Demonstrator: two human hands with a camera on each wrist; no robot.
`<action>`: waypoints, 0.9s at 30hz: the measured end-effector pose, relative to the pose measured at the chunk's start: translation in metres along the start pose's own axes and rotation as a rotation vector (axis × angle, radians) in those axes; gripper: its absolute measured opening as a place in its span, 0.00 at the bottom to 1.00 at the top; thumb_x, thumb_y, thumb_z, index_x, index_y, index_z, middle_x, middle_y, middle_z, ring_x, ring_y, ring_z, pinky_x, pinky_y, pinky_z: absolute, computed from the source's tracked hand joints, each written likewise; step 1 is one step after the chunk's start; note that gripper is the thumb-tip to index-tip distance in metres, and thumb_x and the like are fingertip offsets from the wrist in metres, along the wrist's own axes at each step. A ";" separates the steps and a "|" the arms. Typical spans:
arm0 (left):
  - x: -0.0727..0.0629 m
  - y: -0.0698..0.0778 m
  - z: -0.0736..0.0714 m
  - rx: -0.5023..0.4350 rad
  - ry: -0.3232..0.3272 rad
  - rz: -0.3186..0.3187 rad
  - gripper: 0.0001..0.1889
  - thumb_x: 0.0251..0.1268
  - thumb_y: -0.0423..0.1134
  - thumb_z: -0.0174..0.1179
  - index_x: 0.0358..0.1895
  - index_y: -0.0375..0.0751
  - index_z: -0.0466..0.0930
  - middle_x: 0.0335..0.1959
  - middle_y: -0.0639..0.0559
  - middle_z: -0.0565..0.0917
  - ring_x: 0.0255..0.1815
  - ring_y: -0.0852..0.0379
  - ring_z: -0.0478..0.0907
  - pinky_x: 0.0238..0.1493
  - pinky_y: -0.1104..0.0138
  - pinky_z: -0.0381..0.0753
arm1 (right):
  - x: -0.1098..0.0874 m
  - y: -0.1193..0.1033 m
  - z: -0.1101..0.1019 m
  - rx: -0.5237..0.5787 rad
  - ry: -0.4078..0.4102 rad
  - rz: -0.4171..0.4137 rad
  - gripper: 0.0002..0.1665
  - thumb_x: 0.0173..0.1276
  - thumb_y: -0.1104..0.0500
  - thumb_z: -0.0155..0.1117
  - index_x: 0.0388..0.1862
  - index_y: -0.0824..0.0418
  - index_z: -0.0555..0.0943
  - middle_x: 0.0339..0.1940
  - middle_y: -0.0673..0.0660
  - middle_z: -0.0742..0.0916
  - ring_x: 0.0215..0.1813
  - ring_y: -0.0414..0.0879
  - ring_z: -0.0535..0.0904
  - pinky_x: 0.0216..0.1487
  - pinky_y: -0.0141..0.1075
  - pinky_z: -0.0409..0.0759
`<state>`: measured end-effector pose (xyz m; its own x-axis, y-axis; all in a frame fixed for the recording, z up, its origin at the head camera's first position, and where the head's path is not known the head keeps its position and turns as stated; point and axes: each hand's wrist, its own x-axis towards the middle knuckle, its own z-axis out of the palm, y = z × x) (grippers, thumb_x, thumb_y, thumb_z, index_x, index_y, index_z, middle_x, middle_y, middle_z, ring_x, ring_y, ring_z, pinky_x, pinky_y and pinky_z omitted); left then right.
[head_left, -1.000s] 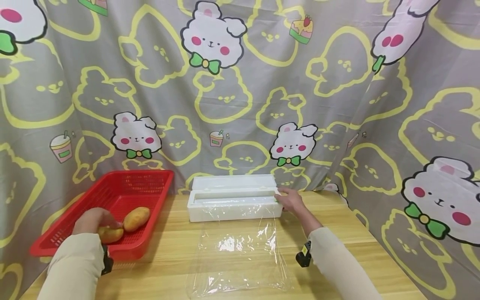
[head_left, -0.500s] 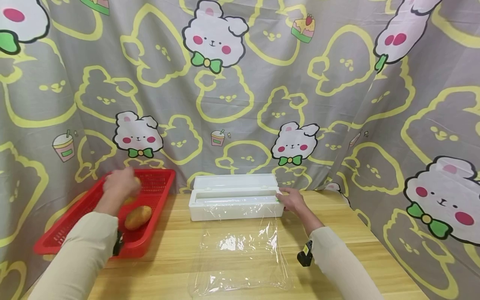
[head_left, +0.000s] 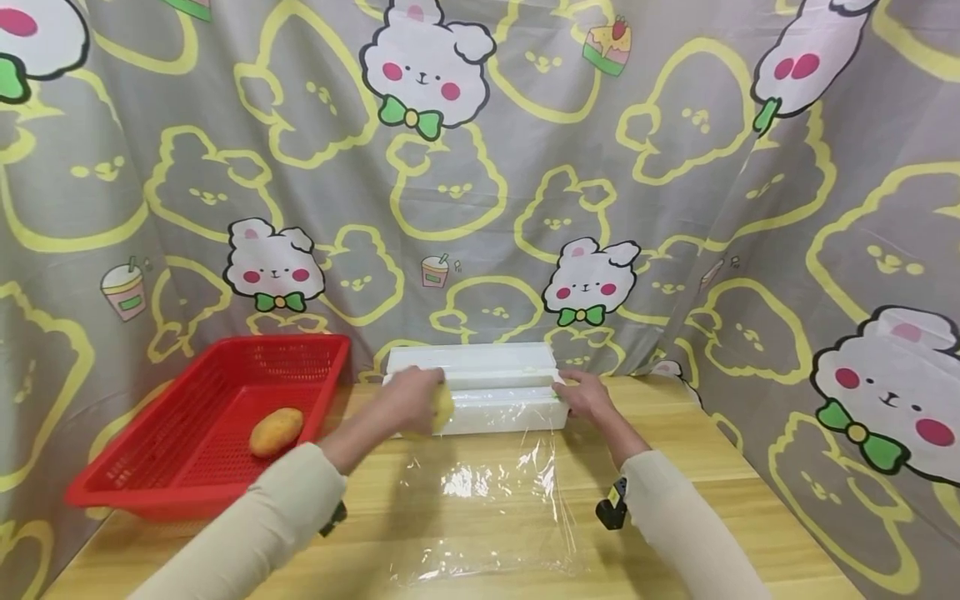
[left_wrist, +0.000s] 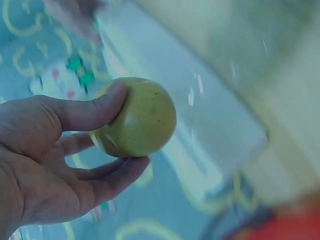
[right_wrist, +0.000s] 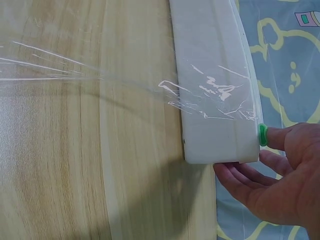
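My left hand (head_left: 408, 400) holds a yellow-brown potato (left_wrist: 142, 117) between thumb and fingertips. In the head view it is blurred, in front of the left part of a white cling film dispenser (head_left: 510, 415). At the dispenser's right end is my right hand (head_left: 588, 396). Its thumb presses a small green piece (right_wrist: 263, 135) on the edge, and its fingers lie against the end of the box. Clear cling film (head_left: 480, 483) runs from the dispenser over its front and lies spread on the table towards me. A second potato (head_left: 276, 432) lies in the red basket (head_left: 333, 375).
The basket stands on the left of the wood-grain table (head_left: 660, 517). A patterned curtain (head_left: 480, 192) hangs behind the table and at both sides. A small black camera (head_left: 611, 504) is worn on the right wrist, beside the film's right edge.
My left hand picked one potato up out of the basket and carried it right, to the dispenser. The other potato stayed in the basket. My right hand stayed at the dispenser's end.
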<state>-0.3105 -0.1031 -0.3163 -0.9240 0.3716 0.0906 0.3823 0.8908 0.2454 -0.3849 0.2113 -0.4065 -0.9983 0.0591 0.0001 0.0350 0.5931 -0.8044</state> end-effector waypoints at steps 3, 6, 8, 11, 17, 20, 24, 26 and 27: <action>-0.001 0.020 0.023 -0.108 -0.068 -0.011 0.42 0.31 0.24 0.80 0.59 0.38 0.74 0.38 0.45 0.83 0.40 0.46 0.80 0.42 0.57 0.86 | 0.001 -0.001 -0.001 0.006 -0.001 -0.008 0.32 0.76 0.54 0.58 0.73 0.66 0.69 0.73 0.76 0.69 0.50 0.65 0.85 0.51 0.51 0.86; -0.003 0.028 0.043 -0.182 -0.100 -0.010 0.41 0.29 0.26 0.82 0.55 0.39 0.73 0.39 0.44 0.83 0.39 0.47 0.80 0.43 0.56 0.85 | 0.001 -0.002 -0.001 0.007 -0.004 -0.010 0.32 0.76 0.54 0.58 0.74 0.67 0.69 0.74 0.76 0.68 0.51 0.65 0.85 0.51 0.51 0.85; -0.002 0.030 0.054 -0.172 -0.087 0.026 0.36 0.27 0.28 0.84 0.47 0.41 0.75 0.37 0.46 0.83 0.38 0.49 0.80 0.43 0.56 0.84 | 0.001 -0.002 -0.002 0.005 -0.002 -0.006 0.32 0.76 0.54 0.58 0.74 0.66 0.69 0.74 0.76 0.68 0.50 0.65 0.85 0.51 0.51 0.85; 0.001 0.031 0.066 -0.152 -0.064 0.067 0.32 0.23 0.28 0.85 0.41 0.44 0.79 0.35 0.50 0.83 0.37 0.52 0.79 0.44 0.56 0.83 | 0.001 -0.001 -0.002 0.004 -0.001 -0.011 0.32 0.76 0.55 0.58 0.73 0.67 0.69 0.74 0.77 0.68 0.51 0.65 0.85 0.50 0.51 0.86; 0.004 0.040 0.075 -0.166 -0.133 0.069 0.31 0.24 0.26 0.82 0.43 0.42 0.83 0.37 0.49 0.85 0.40 0.50 0.80 0.48 0.56 0.84 | 0.001 -0.001 -0.001 0.001 0.009 -0.012 0.31 0.76 0.54 0.58 0.73 0.66 0.70 0.74 0.76 0.68 0.51 0.65 0.85 0.50 0.50 0.86; 0.005 0.043 0.078 -0.181 -0.191 0.075 0.32 0.29 0.25 0.81 0.47 0.41 0.83 0.39 0.46 0.85 0.40 0.50 0.82 0.46 0.59 0.85 | 0.001 0.000 0.000 -0.001 0.012 -0.015 0.31 0.76 0.54 0.58 0.73 0.66 0.70 0.74 0.76 0.69 0.49 0.64 0.86 0.49 0.50 0.86; 0.007 0.042 0.081 -0.225 -0.251 0.066 0.31 0.34 0.23 0.79 0.50 0.37 0.80 0.41 0.42 0.86 0.43 0.48 0.83 0.46 0.60 0.85 | 0.001 0.000 0.000 -0.014 0.018 -0.015 0.31 0.76 0.54 0.58 0.73 0.66 0.71 0.74 0.75 0.69 0.45 0.61 0.87 0.48 0.50 0.86; 0.008 0.042 0.081 -0.239 -0.268 0.059 0.29 0.37 0.23 0.78 0.49 0.37 0.77 0.43 0.41 0.85 0.45 0.46 0.83 0.49 0.58 0.84 | 0.000 0.001 0.000 -0.024 0.025 -0.014 0.31 0.75 0.53 0.58 0.73 0.66 0.71 0.74 0.75 0.69 0.43 0.60 0.87 0.48 0.50 0.86; 0.009 0.042 0.081 -0.246 -0.273 0.058 0.28 0.39 0.22 0.77 0.48 0.36 0.77 0.44 0.40 0.85 0.46 0.45 0.83 0.51 0.57 0.83 | 0.000 0.001 -0.001 -0.029 0.030 -0.013 0.31 0.75 0.53 0.58 0.72 0.66 0.71 0.73 0.75 0.70 0.42 0.60 0.88 0.48 0.50 0.87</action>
<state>-0.3018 -0.0417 -0.3833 -0.8510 0.5057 -0.1417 0.3895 0.7888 0.4754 -0.3850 0.2126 -0.4068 -0.9968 0.0748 0.0288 0.0236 0.6172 -0.7865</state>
